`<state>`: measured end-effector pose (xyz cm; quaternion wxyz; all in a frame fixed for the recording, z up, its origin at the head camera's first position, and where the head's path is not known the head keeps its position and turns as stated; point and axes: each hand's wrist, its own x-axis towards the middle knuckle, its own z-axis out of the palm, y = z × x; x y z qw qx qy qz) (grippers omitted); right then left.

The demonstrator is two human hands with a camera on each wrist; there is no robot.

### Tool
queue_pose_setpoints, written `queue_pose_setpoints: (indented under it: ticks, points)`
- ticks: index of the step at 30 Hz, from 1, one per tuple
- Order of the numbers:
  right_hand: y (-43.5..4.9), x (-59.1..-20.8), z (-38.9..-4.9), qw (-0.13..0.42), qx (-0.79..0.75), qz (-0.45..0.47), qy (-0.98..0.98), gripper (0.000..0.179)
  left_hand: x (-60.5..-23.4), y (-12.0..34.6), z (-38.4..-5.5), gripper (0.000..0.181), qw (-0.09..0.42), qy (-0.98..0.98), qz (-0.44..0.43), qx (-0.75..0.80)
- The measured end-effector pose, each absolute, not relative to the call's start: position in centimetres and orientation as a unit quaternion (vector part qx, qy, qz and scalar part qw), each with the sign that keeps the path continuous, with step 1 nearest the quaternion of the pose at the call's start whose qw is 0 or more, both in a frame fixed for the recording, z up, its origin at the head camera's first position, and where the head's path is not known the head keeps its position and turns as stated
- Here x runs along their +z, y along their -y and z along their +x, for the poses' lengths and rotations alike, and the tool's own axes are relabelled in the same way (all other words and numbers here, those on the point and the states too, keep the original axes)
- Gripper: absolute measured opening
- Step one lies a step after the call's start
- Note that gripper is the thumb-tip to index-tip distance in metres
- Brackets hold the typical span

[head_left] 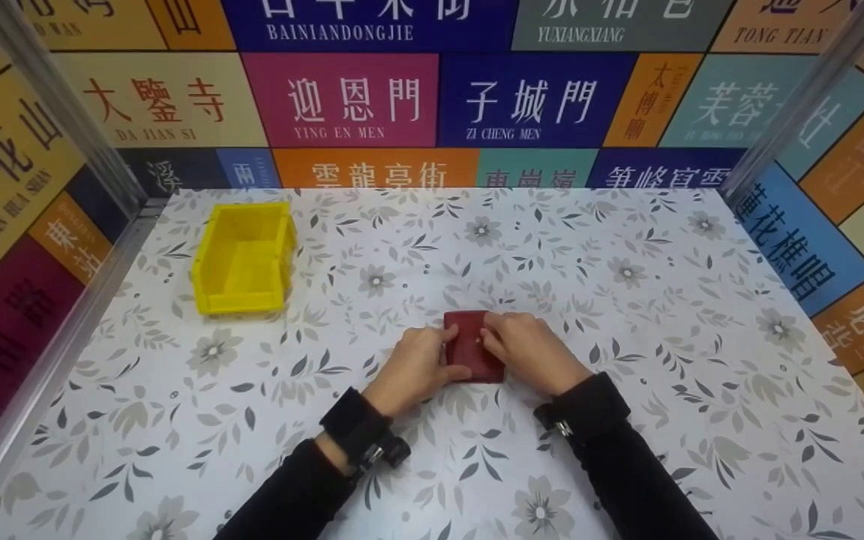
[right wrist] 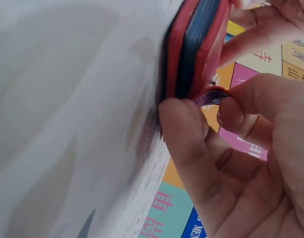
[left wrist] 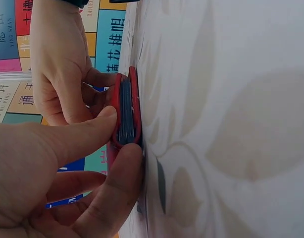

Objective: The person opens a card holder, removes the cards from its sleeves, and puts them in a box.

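Observation:
A dark red card wallet (head_left: pixel 471 352) lies flat on the flower-patterned table in front of the person. At its left side the left hand (head_left: pixel 413 364) grips it, thumb on top and another finger at the edge. The right hand (head_left: pixel 533 352) is at the wallet's right side. Seen from the right wrist, its thumb and index finger pinch a small strap (right wrist: pixel 211 92) that stands away from the cover, while another finger touches the wallet's lower corner. Dark card sleeves (left wrist: pixel 126 109) show between the red covers in the left wrist view.
An open yellow plastic bin (head_left: pixel 244 302) stands at the back left of the table (head_left: pixel 372 450). Panels with colourful lettering (head_left: pixel 342 97) rise behind and on both sides, with metal posts (head_left: pixel 94 120) at the corners.

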<state>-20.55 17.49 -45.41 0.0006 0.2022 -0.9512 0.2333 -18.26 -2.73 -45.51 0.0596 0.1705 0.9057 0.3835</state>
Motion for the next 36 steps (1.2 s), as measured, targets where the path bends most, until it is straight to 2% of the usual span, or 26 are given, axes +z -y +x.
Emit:
queue_pose_setpoints:
  ticks: [16,24,36]
  points:
    - [-18.8,-44.5,-20.7,-0.08,0.298,0.165,0.937,0.024,-45.4,2.7,-18.6,0.065,0.082,-0.908,0.161,0.379]
    - [-20.2,-44.2,-21.0,-0.056,0.285,0.173,0.941,0.025,-45.5,2.7,-18.6,0.064,0.074,-0.91,0.167,0.373]
    - [-22.5,-43.8,-21.0,-0.103,0.273,0.132,0.947,0.03,-45.4,2.7,-18.6,0.069,0.082,-0.911,0.161,0.371]
